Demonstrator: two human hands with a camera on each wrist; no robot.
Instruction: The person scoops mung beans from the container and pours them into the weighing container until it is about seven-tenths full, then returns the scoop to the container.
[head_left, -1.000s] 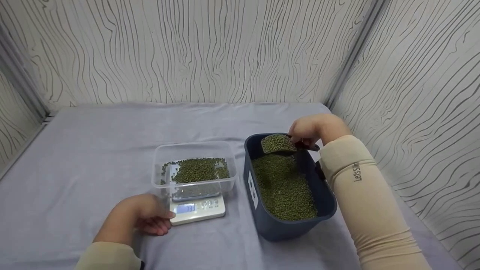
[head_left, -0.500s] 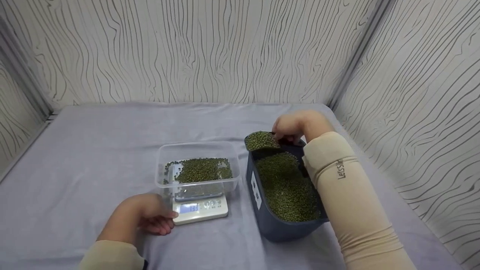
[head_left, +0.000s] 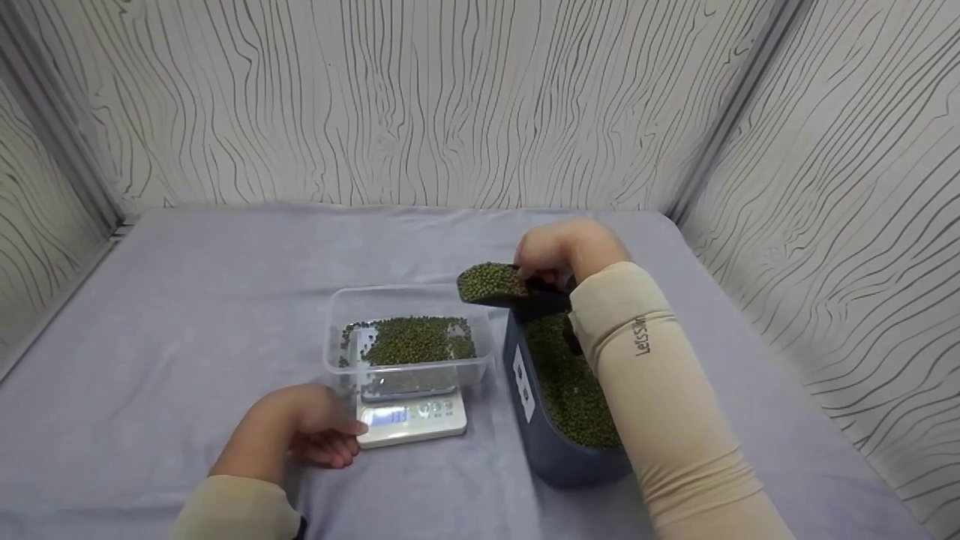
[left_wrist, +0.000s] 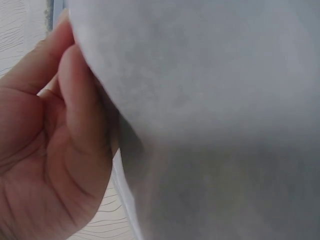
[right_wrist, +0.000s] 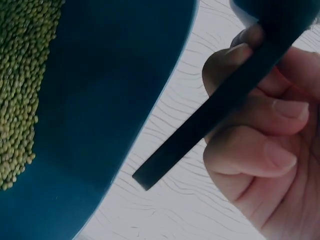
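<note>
While the scoop, heaped with small green beans, juts out left of the right fingers, its long axis runs sideways and its handle passes back through their grip. The right hand, the nearer one, curls its fingers round that handle above the far end of the blue bin. Left of those fingers and lower lies the clear container, resting on the scale. The left hand has its thumb at the scale's near-left corner; whether its fingers pinch there, I cannot tell.
</note>
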